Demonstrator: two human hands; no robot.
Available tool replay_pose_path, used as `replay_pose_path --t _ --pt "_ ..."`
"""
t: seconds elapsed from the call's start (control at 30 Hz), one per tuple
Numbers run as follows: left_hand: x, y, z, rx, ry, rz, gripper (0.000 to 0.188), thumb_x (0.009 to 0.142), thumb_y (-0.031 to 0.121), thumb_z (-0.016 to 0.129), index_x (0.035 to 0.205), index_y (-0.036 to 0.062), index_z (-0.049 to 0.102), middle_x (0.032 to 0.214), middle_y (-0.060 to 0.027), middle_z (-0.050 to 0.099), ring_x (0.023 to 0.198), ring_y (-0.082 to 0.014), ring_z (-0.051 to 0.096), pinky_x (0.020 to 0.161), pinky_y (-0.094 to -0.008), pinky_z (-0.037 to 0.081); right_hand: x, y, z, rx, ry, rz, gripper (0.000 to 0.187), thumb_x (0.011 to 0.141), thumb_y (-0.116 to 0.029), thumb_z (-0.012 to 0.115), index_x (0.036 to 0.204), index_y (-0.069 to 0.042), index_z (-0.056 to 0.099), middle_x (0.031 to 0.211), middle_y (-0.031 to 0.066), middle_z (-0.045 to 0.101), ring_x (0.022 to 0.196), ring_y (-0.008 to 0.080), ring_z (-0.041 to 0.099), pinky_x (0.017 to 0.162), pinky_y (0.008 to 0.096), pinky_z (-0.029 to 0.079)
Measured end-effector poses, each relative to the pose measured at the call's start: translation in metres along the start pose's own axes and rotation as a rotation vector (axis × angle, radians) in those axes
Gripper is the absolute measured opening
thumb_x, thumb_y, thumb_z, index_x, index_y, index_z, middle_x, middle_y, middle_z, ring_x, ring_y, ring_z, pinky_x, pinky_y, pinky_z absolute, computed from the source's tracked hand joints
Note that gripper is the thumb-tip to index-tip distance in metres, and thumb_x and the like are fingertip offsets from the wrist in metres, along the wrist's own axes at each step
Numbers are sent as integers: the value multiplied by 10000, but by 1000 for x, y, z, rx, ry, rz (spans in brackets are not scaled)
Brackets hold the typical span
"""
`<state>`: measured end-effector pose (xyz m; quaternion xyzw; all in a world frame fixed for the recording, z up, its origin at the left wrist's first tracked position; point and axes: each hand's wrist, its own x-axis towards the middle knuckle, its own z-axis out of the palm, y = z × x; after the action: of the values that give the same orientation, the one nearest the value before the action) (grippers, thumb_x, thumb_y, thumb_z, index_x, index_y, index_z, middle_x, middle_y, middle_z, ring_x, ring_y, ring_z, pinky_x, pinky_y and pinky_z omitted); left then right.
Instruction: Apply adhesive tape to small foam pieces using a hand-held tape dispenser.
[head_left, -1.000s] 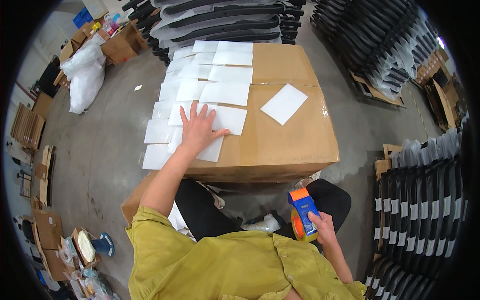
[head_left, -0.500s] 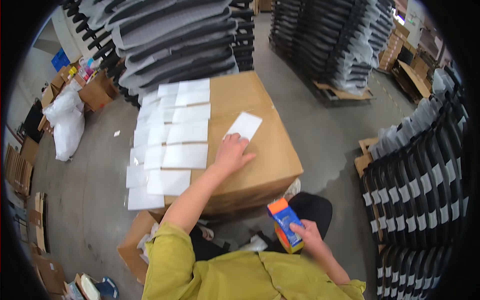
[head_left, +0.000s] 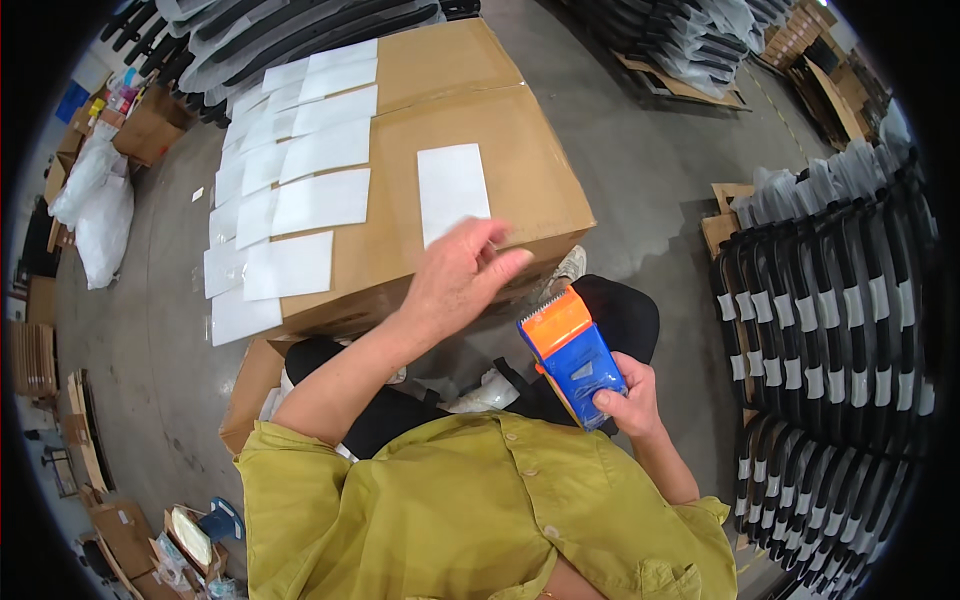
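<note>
A large cardboard box [head_left: 540,170] stands in front of me. On its top lies a single white sheet [head_left: 452,190], flat and apart from the others. My left hand [head_left: 455,275] is over the sheet's near end, thumb and fingers apart; whether it touches the sheet I cannot tell. Overlapping white sheets [head_left: 325,195] cover the left part of the box top in rows. In my right hand [head_left: 632,395] is a blue and orange tape dispenser [head_left: 575,360], its toothed edge pointing up and away from me, held over my lap.
An open carton [head_left: 243,410] stands at my left knee. Stacks of black curved frames [head_left: 835,310] with white wrapping rise on the right, with more stacks [head_left: 300,40] behind the box. A white plastic bag [head_left: 103,220] sits on the floor at the far left.
My left hand has drawn back toward me, and the single sheet now lies straighter and nearer the box's front edge. The tape dispenser has risen a little. The view has tilted down.
</note>
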<state>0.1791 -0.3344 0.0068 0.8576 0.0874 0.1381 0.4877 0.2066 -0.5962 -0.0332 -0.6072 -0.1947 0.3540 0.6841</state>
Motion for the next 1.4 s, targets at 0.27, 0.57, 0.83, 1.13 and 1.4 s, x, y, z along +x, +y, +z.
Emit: replay_pose_path --t 0.27,0.57,0.83,1.13,1.4 --pt "-13 2 -3 -617 -412 -469 233 798 222 641 872 2 617 728 5 586 661 -53 513 603 -205 433 -2 -6 15 -50 -83 -73 374 711 -165 702 978 48 549 832 67 623 734 83 563 665 218 458" --pt "46 -21 -54 -77 -6 -77 145 789 154 619 793 10 642 691 2 601 621 -57 506 587 -217 434 -10 -13 54 -102 29 104 324 765 -186 667 969 35 546 833 41 620 735 62 550 670 218 451" --pt "98 -72 -63 147 -11 203 174 767 203 637 773 29 626 901 -74 606 788 -186 557 701 -279 434 30 -39 88 4 64 204 402 789 -303 636 939 60 549 801 70 603 708 77 542 635 234 448" --pt "85 -79 -49 872 484 337 202 758 202 628 902 61 608 1247 -167 398 1155 -290 388 907 -326 363 54 -12 86 77 56 280 432 777 -318 649 949 68 561 821 85 610 726 96 557 662 239 455" --pt "-59 -46 -45 -539 45 -622 523 906 465 351 976 -13 551 866 -128 617 739 -172 593 684 -268 469 33 -21 62 -55 19 308 417 765 -310 661 942 55 564 814 70 606 725 92 552 653 231 445"
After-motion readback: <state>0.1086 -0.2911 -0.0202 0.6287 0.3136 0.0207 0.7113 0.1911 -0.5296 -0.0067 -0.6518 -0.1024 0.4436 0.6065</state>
